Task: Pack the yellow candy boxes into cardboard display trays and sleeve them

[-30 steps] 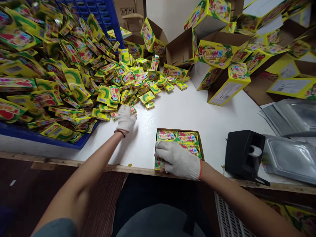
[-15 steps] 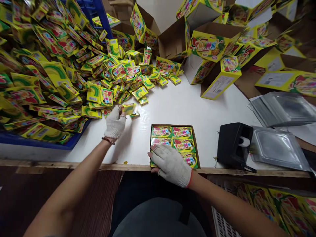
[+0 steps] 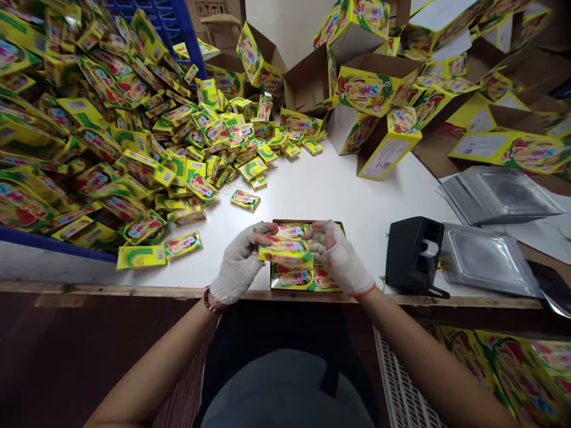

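Note:
My left hand (image 3: 238, 261), in a white knitted glove with bare fingertips, is closed on a small yellow-green candy box (image 3: 285, 252), which is blurred by motion. It holds this box above a shallow display box (image 3: 273, 223) at the table's front edge. Rows of small "Twins" boxes (image 3: 292, 277) lie face up inside it, partly covered by both hands. My right hand (image 3: 343, 258), gloved alike, is over the display box's right side. Its bent fingers are apart, close to the candy box's right end; whether they touch it I cannot tell.
A large heap of small candy boxes (image 3: 134, 119) spills from a blue crate (image 3: 172, 30) at left. Folded-open yellow cartons (image 3: 366, 89) stand at the back right. A black tape dispenser (image 3: 408, 255) and clear plastic lids (image 3: 491, 261) sit at right. A white crate (image 3: 404, 380) is below.
My left hand has moved right from the heap to the display box, bringing a candy box. My right hand has lifted and shifted right. Several loose boxes now lie differently at the heap's front.

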`<state>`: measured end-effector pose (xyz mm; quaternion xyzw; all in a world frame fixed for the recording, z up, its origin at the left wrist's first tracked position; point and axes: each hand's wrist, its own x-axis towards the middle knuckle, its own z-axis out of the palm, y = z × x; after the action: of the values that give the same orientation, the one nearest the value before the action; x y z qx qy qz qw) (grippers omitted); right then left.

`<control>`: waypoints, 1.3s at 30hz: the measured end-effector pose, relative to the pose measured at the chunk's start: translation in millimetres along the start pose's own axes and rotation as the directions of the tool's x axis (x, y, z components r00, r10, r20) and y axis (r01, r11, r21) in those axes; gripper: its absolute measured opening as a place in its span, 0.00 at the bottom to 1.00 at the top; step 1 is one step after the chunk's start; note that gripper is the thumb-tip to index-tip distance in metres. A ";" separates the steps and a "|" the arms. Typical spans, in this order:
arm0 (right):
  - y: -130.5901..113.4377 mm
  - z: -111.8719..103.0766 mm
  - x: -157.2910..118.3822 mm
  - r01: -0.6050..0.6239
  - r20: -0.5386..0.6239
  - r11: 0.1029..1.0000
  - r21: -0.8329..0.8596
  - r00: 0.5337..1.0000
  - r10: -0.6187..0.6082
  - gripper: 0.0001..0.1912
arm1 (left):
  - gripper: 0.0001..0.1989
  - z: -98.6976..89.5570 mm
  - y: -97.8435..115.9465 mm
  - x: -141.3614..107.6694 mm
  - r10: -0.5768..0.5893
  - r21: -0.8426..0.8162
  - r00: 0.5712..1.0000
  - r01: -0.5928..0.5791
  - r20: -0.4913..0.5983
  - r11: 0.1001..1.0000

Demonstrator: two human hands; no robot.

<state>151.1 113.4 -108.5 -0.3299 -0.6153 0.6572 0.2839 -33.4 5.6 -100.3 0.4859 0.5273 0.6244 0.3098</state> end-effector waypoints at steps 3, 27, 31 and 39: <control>-8.7 -6.6 18.7 -0.114 0.161 0.994 0.007 0.981 0.111 0.24 | 0.08 4.3 -10.7 5.0 0.122 0.231 0.986 -0.146 0.114 0.962; -21.9 3.4 11.9 0.164 0.102 0.421 -0.892 0.981 -0.165 0.29 | 0.23 -8.9 -34.4 16.5 0.274 0.660 0.914 -0.406 0.300 0.632; -18.8 -10.4 8.5 0.406 0.380 0.120 -0.906 0.904 -0.196 0.20 | 0.30 -57.4 -33.5 45.0 -0.034 0.946 0.987 -0.141 0.158 0.292; 12.4 -0.5 9.6 0.501 0.363 0.464 -0.731 0.861 -0.358 0.19 | 0.18 -127.7 -63.1 60.3 -0.232 0.987 0.972 -0.002 0.040 0.162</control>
<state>145.9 120.2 -121.7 -0.2024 -0.9270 0.2363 0.2095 -180.8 30.0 -140.4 0.5837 0.8091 0.0658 0.0172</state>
